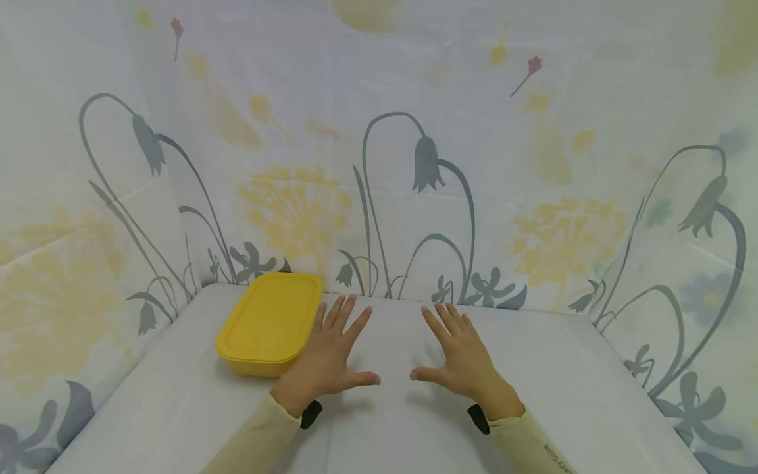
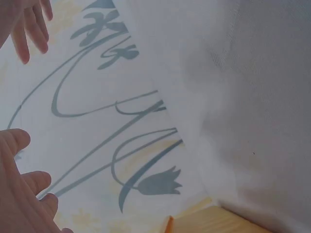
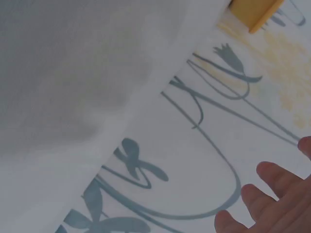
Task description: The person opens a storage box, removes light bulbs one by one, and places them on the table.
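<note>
A yellow lidded box [image 1: 269, 319] stands on the white table, left of centre, its lid on. My left hand [image 1: 328, 359] is held over the table just right of the box, fingers straight and spread, and overlaps the box's right side in the head view; whether they touch I cannot tell. My right hand [image 1: 464, 362] hovers to the right with spread, straight fingers and holds nothing. Both thumbs point inward across a gap. The box's edge [image 2: 218, 221] shows at the bottom of the left wrist view, and its corner [image 3: 252, 12] at the top of the right wrist view.
The white tabletop [image 1: 391, 434] runs back to a hanging cloth [image 1: 331, 85] printed with grey and yellow flowers. That cloth also closes off the left and right sides. Dark bands [image 1: 311, 414] sit at both wrists, by the pale sleeves.
</note>
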Action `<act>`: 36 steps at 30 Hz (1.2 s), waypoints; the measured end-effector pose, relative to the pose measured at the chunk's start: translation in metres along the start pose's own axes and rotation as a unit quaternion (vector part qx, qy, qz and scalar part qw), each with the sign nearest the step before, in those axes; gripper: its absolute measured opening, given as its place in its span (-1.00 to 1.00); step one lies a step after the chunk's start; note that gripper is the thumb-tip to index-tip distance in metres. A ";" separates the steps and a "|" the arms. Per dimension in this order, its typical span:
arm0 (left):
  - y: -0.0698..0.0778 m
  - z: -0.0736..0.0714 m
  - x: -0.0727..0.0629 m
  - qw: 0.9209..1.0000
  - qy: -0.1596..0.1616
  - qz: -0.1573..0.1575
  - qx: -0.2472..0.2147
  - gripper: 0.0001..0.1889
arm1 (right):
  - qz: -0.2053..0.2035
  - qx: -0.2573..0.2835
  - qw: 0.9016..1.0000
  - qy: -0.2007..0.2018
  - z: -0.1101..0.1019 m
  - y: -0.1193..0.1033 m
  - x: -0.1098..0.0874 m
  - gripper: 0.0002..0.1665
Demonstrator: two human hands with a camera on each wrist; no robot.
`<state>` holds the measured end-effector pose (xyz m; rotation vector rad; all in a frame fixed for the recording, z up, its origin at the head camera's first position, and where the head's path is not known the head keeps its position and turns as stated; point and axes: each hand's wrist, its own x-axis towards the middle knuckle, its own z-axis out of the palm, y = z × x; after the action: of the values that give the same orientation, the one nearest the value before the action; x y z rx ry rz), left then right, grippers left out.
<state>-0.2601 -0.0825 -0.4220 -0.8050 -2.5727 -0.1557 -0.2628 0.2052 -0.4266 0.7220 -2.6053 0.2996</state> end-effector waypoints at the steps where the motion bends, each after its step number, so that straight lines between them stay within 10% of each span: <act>1: -0.002 -0.001 -0.002 1.000 0.002 0.001 -0.007 0.21 | -0.002 0.013 1.000 0.000 0.001 -0.003 0.001 0.35; 36: -0.087 -0.036 -0.062 0.991 0.025 -0.071 -0.115 0.13 | -0.014 0.127 0.989 -0.071 0.045 -0.095 0.066 0.28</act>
<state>-0.2502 -0.1949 -0.4146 -0.6851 -2.5949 -0.5168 -0.2788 0.0815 -0.4284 0.8949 -2.7162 0.6016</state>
